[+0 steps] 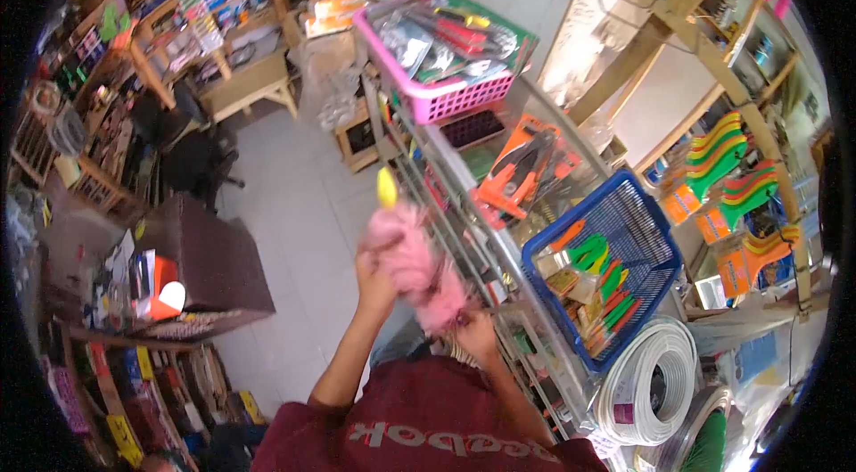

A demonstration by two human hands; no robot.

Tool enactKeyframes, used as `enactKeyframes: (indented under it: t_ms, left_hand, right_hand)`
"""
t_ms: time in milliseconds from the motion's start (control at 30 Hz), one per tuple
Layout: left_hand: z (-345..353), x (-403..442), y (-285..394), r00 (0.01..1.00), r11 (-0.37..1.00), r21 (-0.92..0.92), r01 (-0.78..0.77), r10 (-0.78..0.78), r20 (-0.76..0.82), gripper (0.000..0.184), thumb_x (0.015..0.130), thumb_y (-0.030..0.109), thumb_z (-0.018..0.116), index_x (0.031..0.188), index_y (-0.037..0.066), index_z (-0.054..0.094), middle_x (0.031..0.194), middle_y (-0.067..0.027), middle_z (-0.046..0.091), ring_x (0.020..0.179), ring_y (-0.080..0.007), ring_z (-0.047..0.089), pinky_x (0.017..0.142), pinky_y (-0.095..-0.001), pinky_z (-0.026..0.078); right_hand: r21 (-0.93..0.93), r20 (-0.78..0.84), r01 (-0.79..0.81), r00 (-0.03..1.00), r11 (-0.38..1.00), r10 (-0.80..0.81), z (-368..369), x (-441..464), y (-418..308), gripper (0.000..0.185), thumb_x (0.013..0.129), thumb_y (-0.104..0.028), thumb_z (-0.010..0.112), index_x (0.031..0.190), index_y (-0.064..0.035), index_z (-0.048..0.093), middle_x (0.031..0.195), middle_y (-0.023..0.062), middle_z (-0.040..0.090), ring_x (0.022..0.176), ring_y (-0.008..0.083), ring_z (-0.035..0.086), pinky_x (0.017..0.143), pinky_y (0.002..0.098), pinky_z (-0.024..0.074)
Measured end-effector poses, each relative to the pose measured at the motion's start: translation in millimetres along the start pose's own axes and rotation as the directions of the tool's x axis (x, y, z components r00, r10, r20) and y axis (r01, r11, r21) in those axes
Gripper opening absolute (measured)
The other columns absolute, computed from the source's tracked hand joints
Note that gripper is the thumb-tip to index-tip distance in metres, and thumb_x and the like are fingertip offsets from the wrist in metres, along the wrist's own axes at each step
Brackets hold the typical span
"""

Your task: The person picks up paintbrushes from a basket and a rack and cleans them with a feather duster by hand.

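Head view: left hand (375, 283) and right hand (478, 336) look closed, fingers blurred, on the pink cloth (413, 265) bunched between them; a steady grip should keep the yellow object (386, 188), protruding beyond the left hand, from slipping.

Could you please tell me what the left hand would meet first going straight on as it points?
The pink cloth, which the left hand is touching. Past it, the yellow tip might come next, though depth is unclear.
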State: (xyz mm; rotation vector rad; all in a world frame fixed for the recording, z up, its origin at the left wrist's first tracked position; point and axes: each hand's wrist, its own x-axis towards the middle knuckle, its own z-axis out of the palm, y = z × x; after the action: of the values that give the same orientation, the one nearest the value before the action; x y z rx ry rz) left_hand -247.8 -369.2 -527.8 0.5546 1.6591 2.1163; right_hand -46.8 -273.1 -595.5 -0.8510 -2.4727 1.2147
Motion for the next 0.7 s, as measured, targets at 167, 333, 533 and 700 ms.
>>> enactKeyframes:
  t_ms: [167, 333, 533, 700]
  left_hand:
    - [33, 0, 58, 0.998, 0.986, -0.154, 0.062, -0.059, 0.026, 0.027, 0.097, 0.017, 0.044, 0.119, 0.003, 0.051, 0.091, -0.0018, 0.057, 0.076, -0.0091, 0.056, 0.065, -0.0242, 0.050]
    - [34, -1, 53, 0.991, 0.997, 0.023, 0.079, -0.081, 0.105, 0.034, 0.099, 0.026, 0.041, 0.121, 0.003, 0.050, 0.081, 0.0008, 0.056, 0.062, -0.0048, 0.050, 0.052, -0.0200, 0.042]
    - [30, -11, 42, 0.946, 0.958, -0.029, 0.284, -0.275, 0.170, 0.028, 0.098, 0.025, 0.040, 0.112, 0.004, 0.052, 0.075, 0.0003, 0.053, 0.057, -0.0060, 0.048, 0.045, -0.0199, 0.036]
    - [44, -15, 40, 0.892, 0.816, -0.406, 0.411, -0.267, 0.364, 0.025, 0.097, 0.029, 0.043, 0.106, 0.007, 0.049, 0.079, -0.0016, 0.049, 0.058, -0.0061, 0.043, 0.044, -0.0192, 0.033]
  right_hand:
    - [0.308, -0.343, 0.064, 0.938, 0.949, 0.048, 16, 9, 10, 0.017, 0.073, -0.009, 0.064, 0.087, 0.0002, 0.062, 0.072, 0.0168, 0.061, 0.067, 0.0226, 0.061, 0.066, 0.0365, 0.0491]
    - [0.114, -0.045, -0.162, 0.985, 0.980, 0.168, -5, 13, 3, 0.016, 0.075, -0.007, 0.062, 0.086, 0.0038, 0.059, 0.074, 0.0141, 0.062, 0.071, 0.0243, 0.062, 0.065, 0.0377, 0.0484]
    - [0.230, -0.223, 0.149, 0.970, 0.962, -0.097, 10, 15, 18, 0.028, 0.076, -0.018, 0.064, 0.099, -0.0014, 0.061, 0.097, 0.0157, 0.063, 0.089, 0.0270, 0.061, 0.074, 0.0376, 0.0481]
    - [0.148, -0.265, -0.100, 0.955, 0.984, 0.136, 4, 22, 9, 0.029, 0.071, -0.017, 0.066, 0.095, -0.0025, 0.066, 0.089, 0.0211, 0.065, 0.088, 0.0323, 0.064, 0.077, 0.0362, 0.0492]
